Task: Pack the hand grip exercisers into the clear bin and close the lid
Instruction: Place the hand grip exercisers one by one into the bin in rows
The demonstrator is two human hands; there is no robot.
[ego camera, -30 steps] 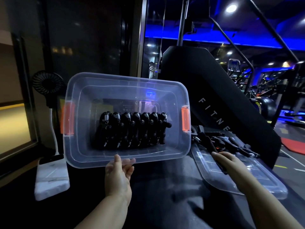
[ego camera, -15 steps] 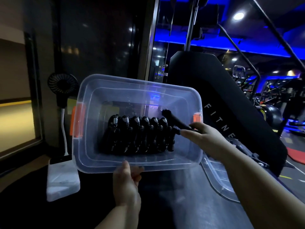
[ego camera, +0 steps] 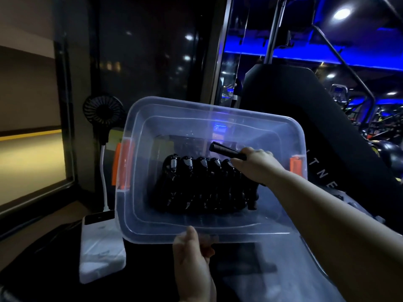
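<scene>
clear bin (ego camera: 218, 114): tilted up, near rim pinched by left grip (ego camera: 192, 258).
exerciser row (ego camera: 196, 188): packed side by side inside bin.
right grip (ego camera: 257, 164): clenched round one exerciser (ego camera: 226, 151), inside bin, just above row's right end.

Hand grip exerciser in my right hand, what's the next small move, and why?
Probably lower the exerciser in the right hand onto the right end of the packed row: it sits above that end, inside the clear bin the left hand holds.
</scene>
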